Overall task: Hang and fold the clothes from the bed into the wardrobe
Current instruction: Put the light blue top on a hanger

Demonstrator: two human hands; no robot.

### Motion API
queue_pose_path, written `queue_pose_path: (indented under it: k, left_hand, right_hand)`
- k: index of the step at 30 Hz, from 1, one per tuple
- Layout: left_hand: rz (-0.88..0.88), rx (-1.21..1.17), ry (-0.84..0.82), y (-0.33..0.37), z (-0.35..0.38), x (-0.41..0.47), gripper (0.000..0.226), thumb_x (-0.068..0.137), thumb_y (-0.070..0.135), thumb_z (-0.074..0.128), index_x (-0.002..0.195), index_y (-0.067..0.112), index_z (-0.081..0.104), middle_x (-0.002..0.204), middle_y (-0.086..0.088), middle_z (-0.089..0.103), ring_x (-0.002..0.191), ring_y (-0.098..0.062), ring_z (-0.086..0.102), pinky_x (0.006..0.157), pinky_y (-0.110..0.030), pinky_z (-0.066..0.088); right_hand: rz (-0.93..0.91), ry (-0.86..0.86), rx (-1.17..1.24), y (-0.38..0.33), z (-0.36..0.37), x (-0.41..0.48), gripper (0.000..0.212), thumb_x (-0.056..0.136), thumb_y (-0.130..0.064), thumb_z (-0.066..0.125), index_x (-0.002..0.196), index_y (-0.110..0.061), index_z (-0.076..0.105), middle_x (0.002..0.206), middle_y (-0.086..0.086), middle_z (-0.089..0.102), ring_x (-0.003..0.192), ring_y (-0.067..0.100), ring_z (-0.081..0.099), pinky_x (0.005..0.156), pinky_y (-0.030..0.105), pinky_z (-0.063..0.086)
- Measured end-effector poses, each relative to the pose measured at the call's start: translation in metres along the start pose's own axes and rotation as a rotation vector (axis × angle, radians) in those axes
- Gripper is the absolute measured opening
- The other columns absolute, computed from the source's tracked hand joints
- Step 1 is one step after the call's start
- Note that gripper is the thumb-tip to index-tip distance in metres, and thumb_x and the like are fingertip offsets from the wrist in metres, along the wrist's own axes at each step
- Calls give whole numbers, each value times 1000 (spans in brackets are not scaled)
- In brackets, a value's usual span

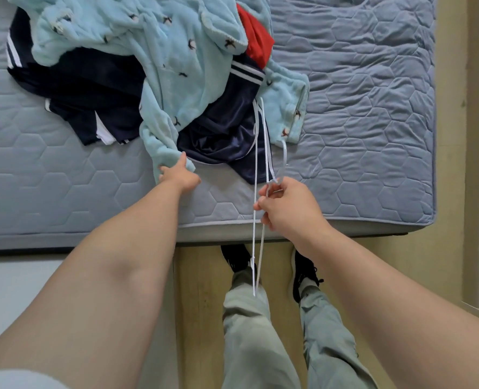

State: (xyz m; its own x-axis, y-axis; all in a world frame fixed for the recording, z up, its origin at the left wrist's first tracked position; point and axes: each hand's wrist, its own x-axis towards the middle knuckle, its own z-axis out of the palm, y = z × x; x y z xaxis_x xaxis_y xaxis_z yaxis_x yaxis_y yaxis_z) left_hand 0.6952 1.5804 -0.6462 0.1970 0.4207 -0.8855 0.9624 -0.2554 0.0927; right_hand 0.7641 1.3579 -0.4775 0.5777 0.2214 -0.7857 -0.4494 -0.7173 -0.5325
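The fingers [269,192] of the right hand [289,209] are pinched together on the neck of a thin white hanger [256,220], whose hook curls up toward twelve o'clock, touching the pale blue fleece, while its arms trail down past the bed's edge toward six o'clock over the person's legs. The left hand [181,176] is clamped on a low corner of the pale blue fleece garment [176,66], thumb on top. That fleece lies tangled over navy shorts [227,127], with a red piece [256,40] tucked at one o'clock, so a pull could drag the whole heap with it. The hook seems near the shorts' white drawstrings, though the thin white lines are hard to tell apart, and it could snag them. The bed [359,108] has open quilt at three o'clock for spreading; its near edge is close, and cloth pulled toward six o'clock could slide onto the floor [204,265].
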Motion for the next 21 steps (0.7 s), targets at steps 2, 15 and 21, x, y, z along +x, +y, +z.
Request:
queue_pose_path:
  k: [2, 15, 21]
  left_hand:
    - [-50, 14, 27, 2, 8, 12, 82, 95, 28, 58, 161, 37, 9, 165, -17, 9, 147, -40, 24, 117, -47, 31]
    - [-114, -1087, 37, -9, 12, -113, 19, 90, 9, 66, 109, 6, 64, 115, -10, 70, 105, -29, 67, 93, -47, 57]
    - [9, -1161, -184, 24, -41, -223, 25, 94, 20, 59, 113, 13, 72, 112, -9, 75, 99, -25, 69, 101, -47, 52]
  right_hand:
    - [23, -11, 9, 10, 7, 8, 15, 94, -5, 53, 90, -18, 59, 80, 1, 72, 53, 10, 63, 51, 25, 49]
    - [89, -8, 109, -8, -5, -28, 11, 92, -10, 59, 82, -9, 55, 75, 15, 63, 55, 22, 61, 51, 30, 54]
    - [-84, 84, 55, -47, -41, -78, 40, 106, -31, 43, 76, -6, 51, 70, 16, 61, 58, 28, 61, 64, 48, 61]
